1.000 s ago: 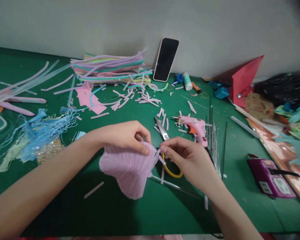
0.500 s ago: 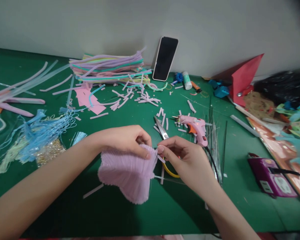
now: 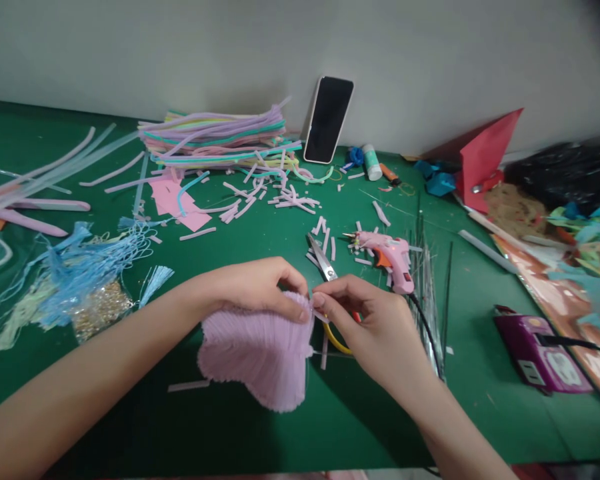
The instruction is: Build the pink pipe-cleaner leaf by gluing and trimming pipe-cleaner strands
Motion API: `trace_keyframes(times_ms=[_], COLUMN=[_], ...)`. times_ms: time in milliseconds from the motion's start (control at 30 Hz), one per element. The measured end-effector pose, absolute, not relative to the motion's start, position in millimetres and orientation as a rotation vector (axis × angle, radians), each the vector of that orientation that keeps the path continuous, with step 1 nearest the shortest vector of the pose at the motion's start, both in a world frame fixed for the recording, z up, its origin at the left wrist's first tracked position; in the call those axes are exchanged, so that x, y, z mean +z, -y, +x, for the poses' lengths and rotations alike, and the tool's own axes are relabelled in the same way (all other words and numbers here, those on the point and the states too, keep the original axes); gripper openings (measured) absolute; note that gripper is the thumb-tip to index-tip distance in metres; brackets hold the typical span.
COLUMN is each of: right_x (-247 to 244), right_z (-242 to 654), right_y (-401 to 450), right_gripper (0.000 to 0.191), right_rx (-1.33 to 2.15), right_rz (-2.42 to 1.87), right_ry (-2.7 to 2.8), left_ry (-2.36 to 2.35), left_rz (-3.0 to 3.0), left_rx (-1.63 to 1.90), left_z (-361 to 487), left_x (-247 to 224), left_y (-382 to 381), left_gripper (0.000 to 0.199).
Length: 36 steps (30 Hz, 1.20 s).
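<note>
My left hand [image 3: 260, 287] is closed on the top edge of a fuzzy lilac piece made of many chenille stems [image 3: 260, 353] set side by side, its lower part fanning out. At that piece's right edge, my right hand [image 3: 370, 313] pinches the end of a small, pale lilac stem bit [image 3: 321, 316], partly hidden by the fingertips. Beyond my right fingers lie scissors [image 3: 322, 256] with yellow handles, half covered by that hand. A pink hot glue gun [image 3: 387, 253] rests farther back to the right, among short lilac offcuts.
A bundle of coloured chenille stems [image 3: 215, 137] lies at the back beside a phone [image 3: 329, 120] leaning on the wall. Blue tassels [image 3: 80, 267] and a bag of gold beads [image 3: 103, 310] are at left. Thin wires [image 3: 427, 287] and a purple device [image 3: 540, 353] occupy the right.
Both hands stay at the lilac piece with only small shifts, and the piece has tilted slightly. The fingertips of my right hand sit a little closer to its edge.
</note>
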State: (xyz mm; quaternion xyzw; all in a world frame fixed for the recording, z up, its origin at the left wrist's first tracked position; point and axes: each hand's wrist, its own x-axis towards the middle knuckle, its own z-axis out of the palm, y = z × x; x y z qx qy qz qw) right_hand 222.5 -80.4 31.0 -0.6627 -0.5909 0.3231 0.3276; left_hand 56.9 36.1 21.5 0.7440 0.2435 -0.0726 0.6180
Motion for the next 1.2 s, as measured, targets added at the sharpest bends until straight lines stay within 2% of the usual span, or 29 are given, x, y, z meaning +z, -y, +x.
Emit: trace_keyframes(times_ms=[267,433,800,967,1067,1200], right_x=[34.6,28.6,-8.4,-3.2,8.5,25.6], right_z=[217.6,212.0,206.9,204.6,207.1,217.4], right_y=[87.3,97.2,114.0,114.4,115.1,119.0], right_gripper=[0.009,0.010,0.032,0.026,0.028,0.031], right_rx=[0.580,0.278,-0.104,0.042,0.257,0.264], right_rz=[-1.685,-1.601,-1.472,-1.489,-1.599,-1.617], right_ry=[1.679,1.818,1.996,1.820,1.461,0.928], left_ry=[-0.642,-0.683,-0.684,-0.650,-0.647,-0.628], left_rz=[1.646,1.628,1.607,1.614,1.641,1.680], left_rx=[-0.141,-0.095,-0.031,-0.061,-0.096,-0.095], left_z=[58.8,58.8,56.8,56.3,55.7,53.1], left_x=[19.7,18.5,14.8,18.7,21.5,21.2], left_y=[-34.1,-34.4,-37.4,-37.4,-38.4,-41.5], left_gripper=[0.021,0.015,0.015,0.015,0.020,0.026])
